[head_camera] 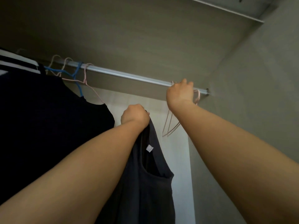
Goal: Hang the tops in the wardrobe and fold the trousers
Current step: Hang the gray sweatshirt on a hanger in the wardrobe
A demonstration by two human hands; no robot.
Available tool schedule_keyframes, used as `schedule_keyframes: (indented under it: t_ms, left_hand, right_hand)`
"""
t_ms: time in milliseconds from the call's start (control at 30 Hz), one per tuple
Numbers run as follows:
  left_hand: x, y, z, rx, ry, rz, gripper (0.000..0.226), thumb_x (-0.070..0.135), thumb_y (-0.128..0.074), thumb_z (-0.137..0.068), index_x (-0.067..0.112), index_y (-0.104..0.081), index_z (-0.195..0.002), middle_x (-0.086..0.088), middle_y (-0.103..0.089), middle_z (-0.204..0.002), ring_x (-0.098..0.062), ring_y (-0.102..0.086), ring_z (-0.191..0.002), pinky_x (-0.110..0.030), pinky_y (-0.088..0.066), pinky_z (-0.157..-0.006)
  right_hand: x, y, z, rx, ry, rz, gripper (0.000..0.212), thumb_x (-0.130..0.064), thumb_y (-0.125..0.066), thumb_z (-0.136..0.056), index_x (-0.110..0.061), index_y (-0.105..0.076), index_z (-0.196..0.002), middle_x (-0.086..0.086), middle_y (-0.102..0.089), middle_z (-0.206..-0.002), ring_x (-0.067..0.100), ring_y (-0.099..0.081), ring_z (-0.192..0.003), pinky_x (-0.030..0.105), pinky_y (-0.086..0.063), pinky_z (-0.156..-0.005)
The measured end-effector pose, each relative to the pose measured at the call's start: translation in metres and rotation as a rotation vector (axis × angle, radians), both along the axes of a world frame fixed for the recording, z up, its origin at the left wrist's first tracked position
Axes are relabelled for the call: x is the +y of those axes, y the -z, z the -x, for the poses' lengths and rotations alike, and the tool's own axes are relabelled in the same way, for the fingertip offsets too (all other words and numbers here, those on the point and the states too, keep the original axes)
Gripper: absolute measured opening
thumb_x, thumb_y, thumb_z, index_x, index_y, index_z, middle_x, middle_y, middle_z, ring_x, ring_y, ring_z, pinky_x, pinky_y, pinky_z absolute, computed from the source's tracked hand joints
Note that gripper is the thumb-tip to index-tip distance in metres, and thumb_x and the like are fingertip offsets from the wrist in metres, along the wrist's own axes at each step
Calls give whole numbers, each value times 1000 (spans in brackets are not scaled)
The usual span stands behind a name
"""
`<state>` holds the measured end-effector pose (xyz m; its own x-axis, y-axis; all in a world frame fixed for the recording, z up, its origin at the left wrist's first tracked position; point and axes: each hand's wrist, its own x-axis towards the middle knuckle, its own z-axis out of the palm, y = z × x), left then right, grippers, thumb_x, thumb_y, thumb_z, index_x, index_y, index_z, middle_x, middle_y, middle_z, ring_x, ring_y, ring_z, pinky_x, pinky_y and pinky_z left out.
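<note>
In the wardrobe (pixel 242 70), my left grip (pixel 135 115) clenches a dark sleeveless top (pixel 150 183) by its strap. To its right, my right grip (pixel 180 92) grasps pink hangers (pixel 170 126) at the right end of the rail (pixel 129 76). Lifting one hook clear should avoid tangles. The top hangs limp, white label (pixel 149 149) showing.

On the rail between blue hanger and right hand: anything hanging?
One pink hanger beside the blue hanger; then the rail runs bare to the right hand. Head view.
</note>
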<state>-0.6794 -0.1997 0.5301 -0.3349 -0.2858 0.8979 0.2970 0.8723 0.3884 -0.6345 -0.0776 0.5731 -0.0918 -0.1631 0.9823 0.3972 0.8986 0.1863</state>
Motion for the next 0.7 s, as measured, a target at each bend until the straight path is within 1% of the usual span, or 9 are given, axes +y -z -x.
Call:
schedule_keyframes:
  t_ms: [67, 167, 300, 367, 467, 567, 633, 700]
  left_hand:
    - [-4, -3, 3, -12, -8, -14, 31, 33, -49, -97, 11, -64, -113, -11, -61, -117, -28, -58, -105, -28, -40, -71]
    - [-11, -2, 6, -27, -6, -30, 32, 33, -49, -97, 11, -64, -115, -11, -61, -118, -29, -59, -104, -28, -42, -71]
    - [-22, 4, 12, -51, -17, -46, 32, 34, -48, -97, 12, -65, -114, -11, -61, -116, -29, -59, -100, -28, -42, -70]
    - [-29, 5, 13, -49, -19, -63, 33, 35, -48, -97, 13, -65, -115, -11, -61, -117, -29, -59, -102, -29, -42, -72]
    - [-40, 8, 12, -38, -37, -75, 34, 37, -48, -97, 14, -65, -115, -12, -61, -118, -31, -58, -103, -30, -43, -74]
    - [-53, 13, 13, -8, -30, -69, 35, 39, -46, -98, 15, -66, -112, -12, -61, -114, -31, -59, -99, -31, -46, -75]
    - [-61, 19, 15, -4, -26, -67, 36, 40, -45, -98, 14, -66, -111, -12, -62, -113, -29, -59, -95, -31, -46, -73]
    - [-67, 27, 16, -12, -10, -79, 38, 41, -45, -98, 13, -65, -114, -12, -62, -113, -29, -59, -96, -30, -43, -72]
  right_hand:
    - [7, -7, 0, -11, -51, 77, 35, -7, -36, -95, -12, -53, -126, 7, -56, -125, 30, -48, -116, 35, -39, -90]
    - [12, -14, 2, -61, -109, 118, 36, -5, -38, -95, -12, -53, -127, 6, -57, -124, 28, -53, -116, 34, -43, -87]
    - [15, -15, 10, -124, -184, 184, 38, -3, -38, -94, -8, -51, -129, 8, -55, -128, 28, -52, -118, 33, -44, -81]
    - [15, -13, 14, -140, -256, 201, 37, 2, -37, -94, -3, -51, -128, 11, -54, -128, 29, -52, -118, 32, -44, -82]
    - [14, -10, 19, -139, -388, 242, 35, 5, -36, -94, 2, -52, -124, 17, -53, -127, 31, -54, -116, 33, -46, -86]
    - [10, -8, 23, -114, -552, 306, 33, 5, -36, -94, 4, -51, -124, 17, -52, -127, 29, -53, -117, 30, -45, -89]
    - [3, 3, 29, -142, -721, 402, 31, 3, -37, -96, 6, -49, -125, 19, -51, -129, 30, -52, -119, 31, -45, -92]
    - [-4, 18, 35, -175, -900, 532, 31, -2, -39, -96, 5, -48, -125, 19, -53, -128, 31, -53, -117, 32, -45, -88]
